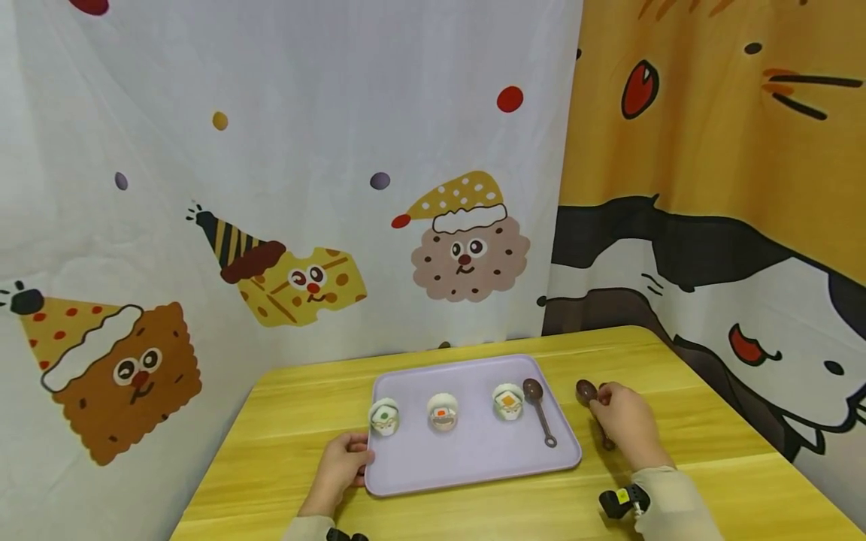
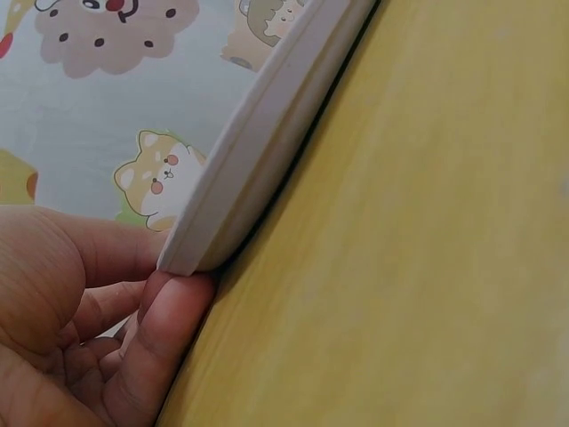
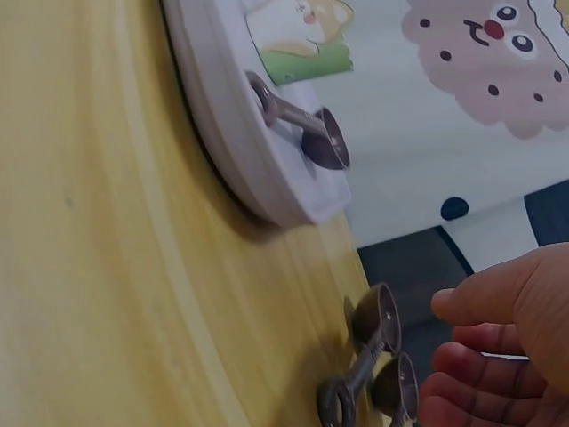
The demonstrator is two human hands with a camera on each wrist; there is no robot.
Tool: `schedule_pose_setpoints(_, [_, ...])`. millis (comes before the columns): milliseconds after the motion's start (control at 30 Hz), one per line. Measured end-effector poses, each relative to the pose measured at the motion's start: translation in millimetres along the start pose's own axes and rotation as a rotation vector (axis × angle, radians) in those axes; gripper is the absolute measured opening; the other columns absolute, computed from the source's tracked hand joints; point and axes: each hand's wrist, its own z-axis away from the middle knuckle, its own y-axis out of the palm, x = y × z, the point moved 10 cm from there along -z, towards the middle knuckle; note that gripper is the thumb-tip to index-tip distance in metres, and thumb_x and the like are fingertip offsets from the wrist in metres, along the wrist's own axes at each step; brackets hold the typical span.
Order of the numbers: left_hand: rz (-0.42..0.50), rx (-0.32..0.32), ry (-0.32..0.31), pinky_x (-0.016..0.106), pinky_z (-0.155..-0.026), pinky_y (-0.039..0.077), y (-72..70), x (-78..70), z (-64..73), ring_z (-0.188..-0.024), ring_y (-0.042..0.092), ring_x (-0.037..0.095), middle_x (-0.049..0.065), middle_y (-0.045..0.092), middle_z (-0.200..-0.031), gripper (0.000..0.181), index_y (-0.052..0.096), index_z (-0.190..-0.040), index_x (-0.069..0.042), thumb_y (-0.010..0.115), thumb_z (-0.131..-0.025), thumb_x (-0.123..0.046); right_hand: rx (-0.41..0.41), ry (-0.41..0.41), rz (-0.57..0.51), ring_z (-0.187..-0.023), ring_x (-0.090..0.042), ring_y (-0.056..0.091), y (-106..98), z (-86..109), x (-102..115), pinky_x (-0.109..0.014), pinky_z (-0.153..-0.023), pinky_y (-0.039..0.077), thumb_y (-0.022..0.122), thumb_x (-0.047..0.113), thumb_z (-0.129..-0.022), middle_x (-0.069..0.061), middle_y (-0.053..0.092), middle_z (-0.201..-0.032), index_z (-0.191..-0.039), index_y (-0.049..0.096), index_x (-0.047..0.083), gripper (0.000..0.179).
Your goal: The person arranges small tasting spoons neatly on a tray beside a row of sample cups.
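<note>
My left hand (image 1: 341,460) grips the near-left rim of a lilac tray (image 1: 467,454), thumb and fingers pinching its edge in the left wrist view. Three small printed paper cups stand in a row on it: a left cup (image 1: 385,418) with a green spot, a middle cup (image 1: 443,412) with an orange-red one, a right cup (image 1: 509,403) with an orange one. Beside the right cup lies a brown measuring spoon (image 1: 534,392). Right of the tray, my right hand (image 1: 629,424) hovers at two more brown measuring spoons (image 3: 378,320), fingers loosely bent, thumb apart from them.
The yellow wood-grain table (image 1: 514,511) has its back edge close to a white cartoon-print curtain (image 1: 304,150). An orange curtain (image 1: 704,150) with cat figures hangs along the right side. A dark wrist device (image 1: 624,500) sits on the right sleeve.
</note>
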Motion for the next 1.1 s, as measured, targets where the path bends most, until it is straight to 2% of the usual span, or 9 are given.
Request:
schedule_pose_setpoints(200, [0.004,-0.001,0.006,0.034,-0.052,0.057,0.1,1.0,-1.9,-0.067,0.061,0.020,0.012,0.062,-0.096,0.037,0.060,-0.122,0.009,0.069,-0.086,0.004,0.050,0.058,-0.002,-0.080,-0.033,0.062,-1,-1.0,-9,-0.050,-0.073,0.052,0.069,0.019,-0.091,-0.020,0.068,-0.093,-0.099,0.065,-0.005,0.026])
schedule_pose_setpoints(400, [0.000,-0.003,0.001,0.034,-0.052,0.056,-0.7,0.9,-0.9,-0.068,0.061,0.020,0.011,0.061,-0.095,0.036,0.061,-0.122,0.009,0.069,-0.087,0.003,0.097,0.073,0.000,-0.075,-0.029,0.058,7,-3.3,-14,-0.044,-0.066,0.049,0.067,0.019,-0.090,-0.014,0.066,-0.084,-0.093,0.067,-0.002,0.021])
schedule_pose_setpoints(567, [0.003,0.005,0.007,0.034,-0.052,0.057,-0.7,-2.0,0.8,-0.067,0.061,0.019,0.011,0.061,-0.095,0.036,0.060,-0.121,0.010,0.069,-0.087,0.004,0.109,0.065,0.002,-0.064,-0.023,0.055,13,-1.3,-18,-0.033,-0.055,0.042,0.069,0.015,-0.088,-0.006,0.062,-0.072,-0.085,0.067,0.002,0.014])
schedule_pose_setpoints(633, [0.008,0.005,0.012,0.034,-0.052,0.057,-1.3,-3.5,0.3,-0.067,0.060,0.019,0.011,0.061,-0.095,0.036,0.060,-0.121,0.010,0.069,-0.086,0.004,0.114,0.060,0.008,-0.063,-0.022,0.055,14,-1.6,-16,-0.033,-0.053,0.041,0.071,0.015,-0.088,-0.005,0.061,-0.071,-0.083,0.067,0.002,0.014])
schedule_pose_setpoints(800, [0.011,0.005,0.014,0.034,-0.053,0.057,-3.6,-6.4,-2.6,-0.068,0.060,0.020,0.012,0.061,-0.096,0.035,0.060,-0.121,0.010,0.068,-0.088,0.003,0.112,0.042,0.036,-0.063,-0.022,0.055,13,-5.4,-8,-0.034,-0.055,0.042,0.073,0.014,-0.087,-0.005,0.061,-0.071,-0.082,0.067,0.004,0.012])
schedule_pose_setpoints(1100, [0.004,0.019,0.003,0.033,-0.053,0.056,-0.7,0.5,2.3,-0.068,0.061,0.020,0.010,0.062,-0.095,0.034,0.061,-0.121,0.008,0.069,-0.088,0.002,0.111,-0.014,0.095,-0.064,-0.021,0.054,17,-0.1,-6,-0.038,-0.059,0.046,0.074,0.009,-0.085,-0.003,0.060,-0.070,-0.077,0.065,0.008,0.012])
